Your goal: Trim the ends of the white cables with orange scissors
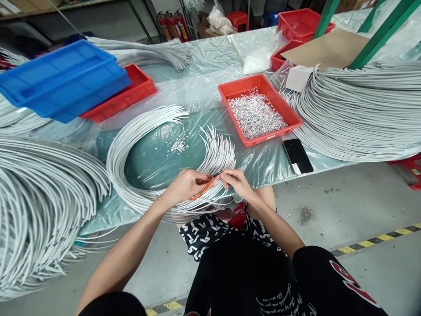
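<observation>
My left hand is closed round a pair of orange-handled pliers, whose dark jaws point right. At the tip of those jaws, the fingers of my right hand are pinched together; what sits between them is too small to make out. Both hands are over the near right side of a loop of white cables lying on the table. The loop's cut ends fan out just beyond my hands. Inside the loop lies a small pile of shiny metal bits.
A red tray of small metal pieces stands beyond my right hand, with a phone near the table edge. Large cable bundles lie left and right. Blue crates rest on a red tray. Green posts rise at right.
</observation>
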Tool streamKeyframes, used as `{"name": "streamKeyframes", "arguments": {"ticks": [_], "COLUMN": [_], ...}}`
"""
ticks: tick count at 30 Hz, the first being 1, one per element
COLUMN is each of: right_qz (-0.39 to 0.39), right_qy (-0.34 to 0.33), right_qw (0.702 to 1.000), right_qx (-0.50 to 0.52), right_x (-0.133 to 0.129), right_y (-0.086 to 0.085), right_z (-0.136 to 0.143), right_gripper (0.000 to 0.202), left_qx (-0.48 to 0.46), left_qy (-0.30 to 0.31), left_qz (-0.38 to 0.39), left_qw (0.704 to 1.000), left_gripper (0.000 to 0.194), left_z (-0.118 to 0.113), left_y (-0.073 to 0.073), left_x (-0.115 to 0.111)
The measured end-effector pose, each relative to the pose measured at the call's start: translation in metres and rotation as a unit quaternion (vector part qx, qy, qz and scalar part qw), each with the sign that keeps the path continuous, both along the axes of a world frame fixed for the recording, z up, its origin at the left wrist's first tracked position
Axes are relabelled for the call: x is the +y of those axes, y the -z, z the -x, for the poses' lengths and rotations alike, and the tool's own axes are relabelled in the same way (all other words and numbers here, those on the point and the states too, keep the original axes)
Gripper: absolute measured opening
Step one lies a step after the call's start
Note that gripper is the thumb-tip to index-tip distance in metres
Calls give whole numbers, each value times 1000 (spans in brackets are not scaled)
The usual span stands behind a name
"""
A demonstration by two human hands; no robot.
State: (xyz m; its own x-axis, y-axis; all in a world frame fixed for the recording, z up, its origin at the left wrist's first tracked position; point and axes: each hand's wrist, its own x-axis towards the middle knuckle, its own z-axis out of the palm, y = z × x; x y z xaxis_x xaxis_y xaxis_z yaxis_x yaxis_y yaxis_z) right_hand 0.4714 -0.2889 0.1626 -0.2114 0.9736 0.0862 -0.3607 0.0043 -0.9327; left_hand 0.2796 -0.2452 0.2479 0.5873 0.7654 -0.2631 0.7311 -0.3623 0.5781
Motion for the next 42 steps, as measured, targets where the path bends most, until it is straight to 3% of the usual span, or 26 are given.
{"name": "streamKeyframes", "arguments": {"ticks": [7,12,15,20,24,32,37,42], "right_qz": [1,17,-10,-97,-121,-115,-139,-162], "right_qy": [22,65,125,231,198,147,159,172], "right_qw": [1000,998,990,952,951,969,966,957], "right_qx": [-2,-16,-69,-175,-203,-161,-146,-167], "right_x": [1,2,-1,-10,-12,-11,-9,-10], "right_y": [-5,2,7,5,0,2,5,6], "right_z": [1,6,11,16,15,11,11,12], "right_gripper": [40,37,29,19,25,37,28,18], "left_qx": [-24,-28,-11,16,21,18,-109,-190], "left_qy": [-4,6,-3,-40,-48,-57,-96,-104], "left_qz": [26,31,-3,-24,-23,-39,-14,-43], "left_qw": [999,999,1000,999,998,997,989,975], "left_gripper": [51,53,56,62,60,53,43,36], "left_z": [4,5,4,0,-1,7,12,6], "left_y": [5,6,5,2,0,-3,1,12], "left_x": [2,0,-6,-15,-18,-17,-11,-7]}}
